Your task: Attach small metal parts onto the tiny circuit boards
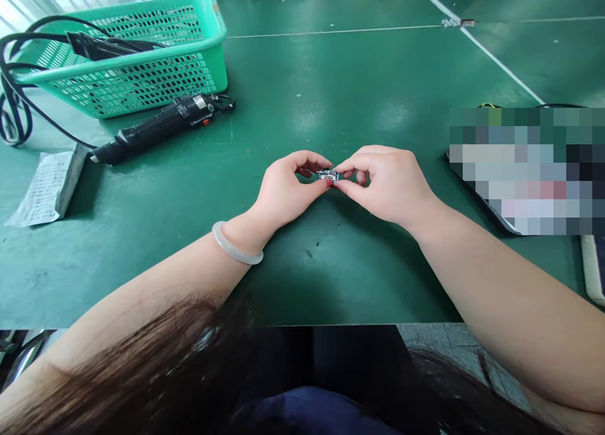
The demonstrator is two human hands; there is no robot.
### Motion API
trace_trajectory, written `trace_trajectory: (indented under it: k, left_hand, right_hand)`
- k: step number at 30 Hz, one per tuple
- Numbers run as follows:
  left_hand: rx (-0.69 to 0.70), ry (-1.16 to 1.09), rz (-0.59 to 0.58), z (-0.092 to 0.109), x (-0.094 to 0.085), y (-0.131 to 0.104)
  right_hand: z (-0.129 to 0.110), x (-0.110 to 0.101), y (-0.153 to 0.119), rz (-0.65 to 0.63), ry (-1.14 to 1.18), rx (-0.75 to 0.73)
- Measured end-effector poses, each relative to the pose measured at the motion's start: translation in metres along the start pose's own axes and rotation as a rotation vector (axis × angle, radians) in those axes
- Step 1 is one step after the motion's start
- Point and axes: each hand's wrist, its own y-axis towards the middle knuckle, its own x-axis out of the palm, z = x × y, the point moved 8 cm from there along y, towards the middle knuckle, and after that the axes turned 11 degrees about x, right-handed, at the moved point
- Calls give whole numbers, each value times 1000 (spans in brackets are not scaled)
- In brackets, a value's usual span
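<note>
Between my two hands, just above the green table, is a small dark and silvery part; it looks like a little electronic piece, but its exact kind is too small to tell. My left hand pinches its left end between thumb and fingers. From the other side, the thumb and forefinger of my right hand close on its right end. Fingertips cover both ends of the part. A pale bangle circles my left wrist.
A green mesh basket with a black tool and cables stands at the upper left. Before it lies a black electric screwdriver, near a folded paper packet. A blurred-out object lies at right. The green table has its front edge close to me.
</note>
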Motion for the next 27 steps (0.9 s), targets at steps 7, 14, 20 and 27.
trace_trajectory:
  k: [7,14,20,27]
  left_hand:
    - [-9,-10,11,-2,0,0]
    - [-16,-12,27,-3,-1,0]
    - [-66,-25,18,-6,-1,-1]
    - [-74,-34,17,-4,-1,-1]
  right_hand:
    - [1,1,0,-11,24,19]
    - [3,1,1,-25,64,41]
    - [4,3,1,-40,55,56]
    - [4,3,0,-80,196,113]
